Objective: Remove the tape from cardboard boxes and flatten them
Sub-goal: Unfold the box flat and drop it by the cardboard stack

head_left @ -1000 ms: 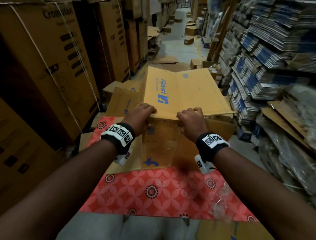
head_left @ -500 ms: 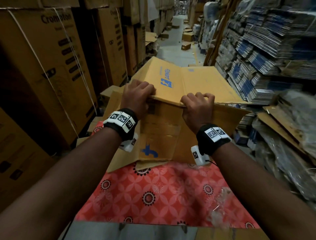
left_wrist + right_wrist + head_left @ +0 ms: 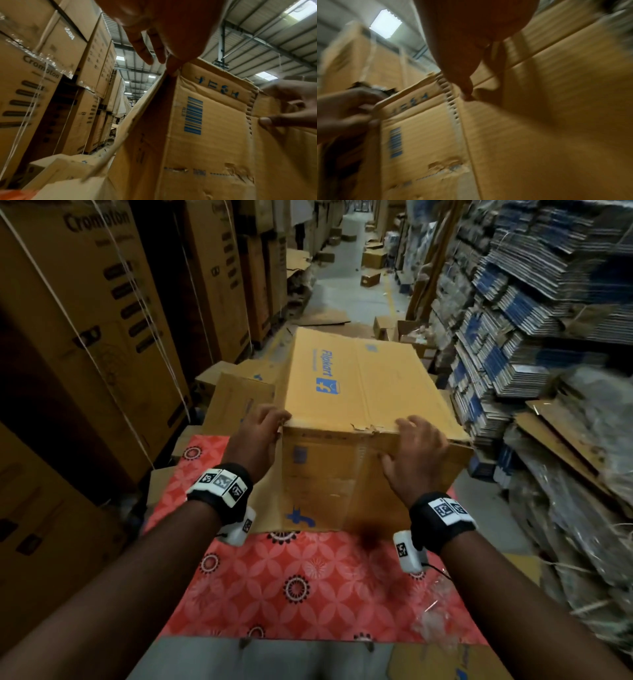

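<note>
A brown Flipkart cardboard box (image 3: 359,392) stands on the red patterned tabletop (image 3: 308,583) right in front of me. My left hand (image 3: 260,429) grips its near top left corner, thumb on the front face and fingers round the side. My right hand (image 3: 414,450) grips the torn top front edge further right, fingers over the top and thumb on the front. A shiny strip of clear tape (image 3: 363,467) runs down the front face. The left wrist view shows the box front (image 3: 205,135) with a blue barcode. In the blurred right wrist view the box (image 3: 539,135) fills the frame.
Crumpled clear tape (image 3: 435,614) lies on the table at the near right. Tall strapped Crompton cartons (image 3: 85,337) wall the left side. Stacks of flattened boxes (image 3: 531,320) rise on the right. Loose cardboard (image 3: 236,392) sits behind the table, and the aisle floor (image 3: 346,292) runs ahead.
The box, held up by its folded top edge before, now stands lower on the table. My hands have moved apart, the left to the corner and the right further right.
</note>
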Motion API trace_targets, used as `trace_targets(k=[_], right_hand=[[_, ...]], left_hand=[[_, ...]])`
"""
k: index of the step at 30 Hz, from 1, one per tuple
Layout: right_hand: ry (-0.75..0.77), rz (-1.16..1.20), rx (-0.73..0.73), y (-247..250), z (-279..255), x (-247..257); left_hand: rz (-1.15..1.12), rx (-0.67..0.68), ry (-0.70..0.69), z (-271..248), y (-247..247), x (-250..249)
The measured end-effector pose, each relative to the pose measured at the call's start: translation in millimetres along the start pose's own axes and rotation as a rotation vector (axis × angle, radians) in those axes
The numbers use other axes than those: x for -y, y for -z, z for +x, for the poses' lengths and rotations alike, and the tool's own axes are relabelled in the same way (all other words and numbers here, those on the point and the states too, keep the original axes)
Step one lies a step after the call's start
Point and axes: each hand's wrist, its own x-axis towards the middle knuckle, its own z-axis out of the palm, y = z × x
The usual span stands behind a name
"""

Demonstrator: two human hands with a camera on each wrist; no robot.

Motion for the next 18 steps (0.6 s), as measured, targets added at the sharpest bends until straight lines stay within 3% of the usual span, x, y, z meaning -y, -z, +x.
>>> trace_targets(k=[4,7,9,13,18], right_hand=[[-0.352,0.059,-0.066,4,-13,-28],[-0.392,0.113,-0.104,5,-18,-32],[-0.336,0.081,-0.125,6,-17,-30],[-0.086,-0.086,-0.089,7,-11,-22],[0.048,-0.117,0.015,5,3,-10]], left_hand=[[-0.047,-0.087,0.196,-11,-3,8],[-0.087,-0.042,0.165,-21,-10,12],[-0.096,0.004,0.131,-24,-15,14],[-0.145,0.022,0.128,-26,-25,5],[-0.191,0.146,0.281,-17,-42,-9]])
